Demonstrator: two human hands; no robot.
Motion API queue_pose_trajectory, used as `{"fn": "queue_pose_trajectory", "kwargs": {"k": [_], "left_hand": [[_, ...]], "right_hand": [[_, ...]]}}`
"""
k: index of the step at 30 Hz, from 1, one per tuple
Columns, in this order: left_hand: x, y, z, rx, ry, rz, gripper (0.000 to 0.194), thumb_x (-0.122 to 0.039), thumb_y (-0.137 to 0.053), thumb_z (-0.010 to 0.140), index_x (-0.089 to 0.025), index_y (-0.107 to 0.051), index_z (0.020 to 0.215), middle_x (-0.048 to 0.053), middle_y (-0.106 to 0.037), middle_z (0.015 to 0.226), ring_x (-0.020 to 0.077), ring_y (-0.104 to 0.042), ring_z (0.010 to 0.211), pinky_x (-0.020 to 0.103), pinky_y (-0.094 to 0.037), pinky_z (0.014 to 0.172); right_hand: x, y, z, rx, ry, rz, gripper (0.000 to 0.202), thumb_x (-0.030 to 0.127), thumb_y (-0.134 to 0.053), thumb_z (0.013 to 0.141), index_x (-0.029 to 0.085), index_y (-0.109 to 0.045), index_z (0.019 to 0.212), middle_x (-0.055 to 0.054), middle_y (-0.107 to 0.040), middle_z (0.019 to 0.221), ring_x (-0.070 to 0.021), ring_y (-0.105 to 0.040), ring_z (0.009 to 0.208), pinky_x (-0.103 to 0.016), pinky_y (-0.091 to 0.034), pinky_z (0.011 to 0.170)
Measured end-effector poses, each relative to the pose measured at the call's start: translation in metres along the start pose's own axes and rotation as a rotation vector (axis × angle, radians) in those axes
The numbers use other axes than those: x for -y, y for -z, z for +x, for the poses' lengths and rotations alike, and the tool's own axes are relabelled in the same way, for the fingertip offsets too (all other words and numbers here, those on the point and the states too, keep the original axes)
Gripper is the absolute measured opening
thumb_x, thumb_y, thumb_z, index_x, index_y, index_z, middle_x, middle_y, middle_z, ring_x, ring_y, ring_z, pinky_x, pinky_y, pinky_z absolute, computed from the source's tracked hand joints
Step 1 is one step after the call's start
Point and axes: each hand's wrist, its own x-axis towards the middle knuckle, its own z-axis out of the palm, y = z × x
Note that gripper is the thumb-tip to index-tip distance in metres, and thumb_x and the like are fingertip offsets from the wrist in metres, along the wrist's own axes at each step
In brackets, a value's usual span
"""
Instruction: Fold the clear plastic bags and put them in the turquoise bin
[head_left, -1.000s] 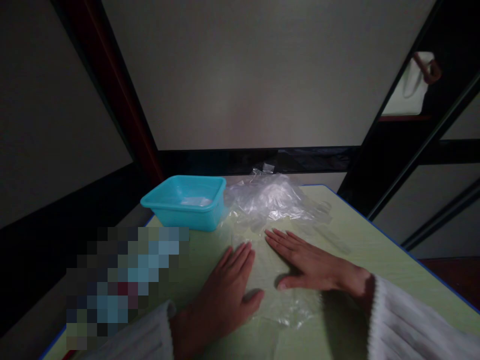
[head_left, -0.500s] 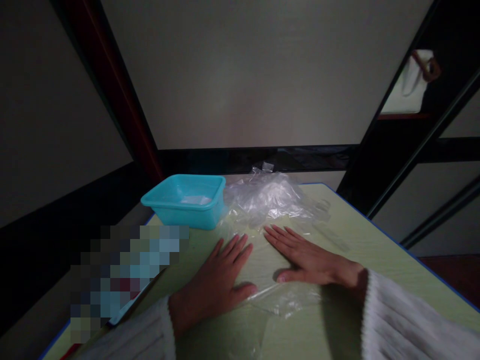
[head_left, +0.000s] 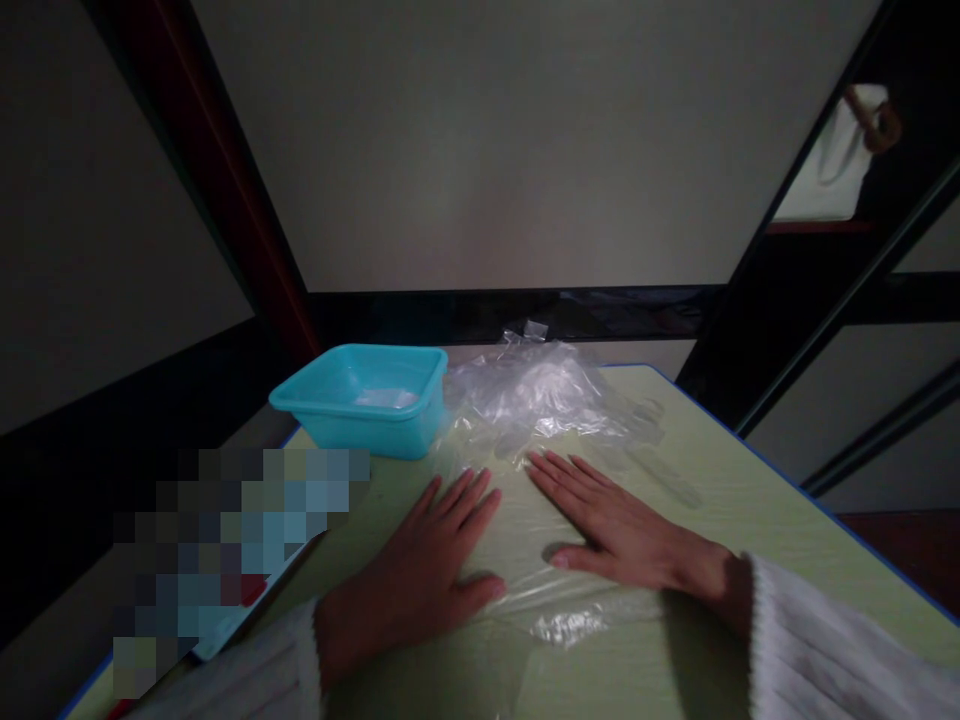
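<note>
The left hand [head_left: 427,565], bare and palm down with fingers slightly spread, sits farther left than a second ago, widening the gap to the bare right hand [head_left: 619,525], which lies flat with fingers nearly together. Neither grips anything. The thin, clear plastic film [head_left: 517,545] lies on the pale green tabletop [head_left: 765,530] between and under them, now apparently flatter, though its near edge is wrinkled.

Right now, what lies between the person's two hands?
In the head view, thin, clear plastic lies spread on the green tabletop between the left hand and right hand.
</note>
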Motion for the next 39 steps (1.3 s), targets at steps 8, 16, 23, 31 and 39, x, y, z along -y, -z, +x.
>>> {"fn": "queue_pose_trajectory", "kwargs": {"k": [8, 16, 23, 31, 39], "left_hand": [[-0.009, -0.005, 0.0, -0.138, -0.044, -0.005, 0.07, -0.039, -0.052, 0.081, -0.007, -0.027, 0.138, 0.018, -0.023, 0.147, 0.029, -0.017, 0.136, 0.055, -0.016, 0.109], [-0.018, -0.011, 0.007, -0.13, -0.016, -0.037, 0.073, -0.052, -0.037, 0.087, 0.001, -0.027, 0.136, 0.024, -0.023, 0.145, 0.0305, -0.021, 0.135, 0.05, -0.027, 0.106], [-0.016, -0.012, 0.006, -0.101, -0.007, -0.004, 0.073, -0.053, -0.039, 0.086, -0.004, -0.026, 0.138, 0.02, -0.02, 0.147, 0.0299, -0.016, 0.136, 0.052, -0.022, 0.108], [-0.018, -0.007, 0.001, -0.229, -0.029, -0.018, 0.056, -0.042, -0.049, 0.082, -0.009, -0.042, 0.127, 0.018, -0.045, 0.135, 0.0296, -0.041, 0.125, 0.056, -0.024, 0.105], [-0.003, -0.007, 0.008, -0.616, 0.099, -0.101, 0.022, -0.021, -0.042, 0.083, -0.015, -0.061, 0.092, 0.009, -0.068, 0.093, 0.0226, -0.062, 0.089, 0.041, -0.049, 0.085]], "right_hand": [[0.019, 0.003, 0.002, -0.083, 0.069, 0.007, 0.079, 0.058, -0.037, 0.086, 0.002, -0.023, 0.14, -0.021, -0.02, 0.145, -0.0281, -0.016, 0.136, -0.048, -0.017, 0.11], [0.028, -0.014, 0.007, -0.041, 0.002, 0.016, 0.083, 0.062, -0.035, 0.085, 0.002, -0.019, 0.141, -0.022, -0.012, 0.147, -0.0296, -0.009, 0.136, -0.05, -0.011, 0.11], [0.031, -0.011, 0.007, 0.002, -0.04, 0.016, 0.085, 0.064, -0.034, 0.084, 0.003, -0.019, 0.142, -0.021, -0.015, 0.146, -0.0297, -0.007, 0.136, -0.052, -0.009, 0.11], [0.035, -0.012, 0.001, 0.034, 0.008, 0.048, 0.086, 0.064, -0.033, 0.084, 0.004, -0.014, 0.142, -0.02, -0.006, 0.148, -0.03, -0.003, 0.137, -0.052, -0.006, 0.11], [0.044, 0.002, -0.006, 0.165, 0.165, 0.127, 0.086, 0.062, -0.04, 0.082, 0.004, -0.017, 0.141, -0.02, -0.007, 0.147, -0.0298, -0.005, 0.136, -0.051, -0.007, 0.11]]}}
